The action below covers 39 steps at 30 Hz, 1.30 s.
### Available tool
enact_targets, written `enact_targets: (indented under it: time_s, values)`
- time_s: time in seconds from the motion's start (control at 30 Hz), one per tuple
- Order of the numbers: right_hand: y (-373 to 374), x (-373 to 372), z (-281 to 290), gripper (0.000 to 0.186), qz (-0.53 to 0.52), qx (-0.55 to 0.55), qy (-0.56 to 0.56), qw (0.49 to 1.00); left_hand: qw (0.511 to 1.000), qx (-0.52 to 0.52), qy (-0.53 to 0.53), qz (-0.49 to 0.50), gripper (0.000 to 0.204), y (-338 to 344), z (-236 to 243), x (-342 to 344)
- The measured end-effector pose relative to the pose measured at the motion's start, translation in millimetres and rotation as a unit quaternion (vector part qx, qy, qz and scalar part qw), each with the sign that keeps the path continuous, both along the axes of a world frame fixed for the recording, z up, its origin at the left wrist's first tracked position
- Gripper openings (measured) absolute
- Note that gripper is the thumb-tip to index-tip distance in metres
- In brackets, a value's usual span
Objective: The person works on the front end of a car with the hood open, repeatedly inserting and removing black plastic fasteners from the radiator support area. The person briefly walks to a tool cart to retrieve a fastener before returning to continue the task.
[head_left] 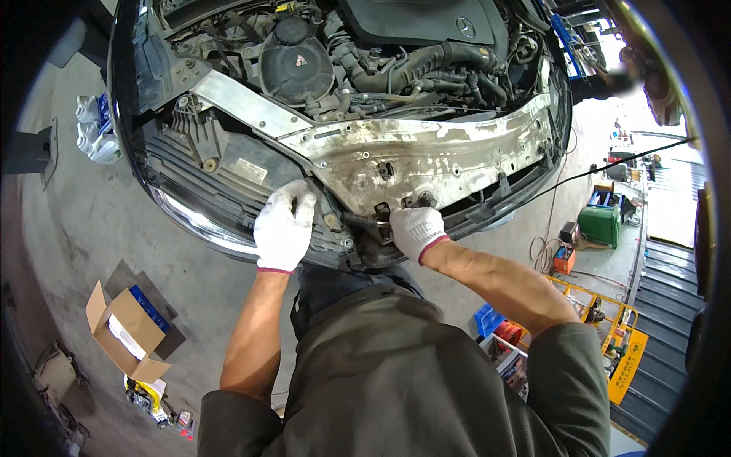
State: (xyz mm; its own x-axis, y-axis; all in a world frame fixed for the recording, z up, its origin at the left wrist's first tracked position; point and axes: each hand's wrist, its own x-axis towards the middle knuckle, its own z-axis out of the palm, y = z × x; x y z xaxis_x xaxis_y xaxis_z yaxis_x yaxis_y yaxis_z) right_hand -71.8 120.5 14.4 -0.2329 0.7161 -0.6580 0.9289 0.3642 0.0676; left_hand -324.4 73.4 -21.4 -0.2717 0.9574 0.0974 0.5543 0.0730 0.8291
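Observation:
My left hand (283, 228), in a white glove with a red cuff, is at the inner part of the headlight housing (228, 177) on the car's front, its fingers curled together; whatever they hold is hidden. My right hand (417, 232), gloved alike, has its fingers bent against a small black metal fitting (383, 213) low on the dirty silver front crossmember (457, 148). Their tips are partly hidden. Above, the open engine bay shows a round-capped reservoir (295, 68), hoses and a black engine cover (415, 19).
On the concrete floor (76, 221) lie an open cardboard box (129, 320) and white jugs (95, 129) at the left. A dark lift post (27, 152) stands far left. At the right are a green bin (598, 226), hose coils (544, 251), a yellow railed cart (624, 358) and a blue crate (487, 320).

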Motion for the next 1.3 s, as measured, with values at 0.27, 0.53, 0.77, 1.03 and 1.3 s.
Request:
enact_targets:
  time_s: [0.27,0.53,0.77,1.03,1.3]
  values:
    - [6,30,-39,0.024,-0.744,-0.209,0.377,0.511,0.995,0.059,-0.073,0.029,0.025,-5,1,-2]
    - [6,16,-10,0.024,0.165,0.033,-0.007,0.986,0.994,0.028,-0.103,0.031,0.023,0,3,-3]
    - [1,32,-45,0.024,-0.428,-0.115,0.205,0.873,0.989,0.006,-0.136,0.050,0.020,0,2,-3]
    - [17,7,-3,0.023,0.165,-0.002,0.009,0.986,0.987,-0.005,-0.155,0.042,0.027,8,3,-5]
    - [16,30,-28,0.021,-0.679,-0.233,0.244,0.652,0.986,0.007,-0.159,0.043,0.032,9,-5,-4]
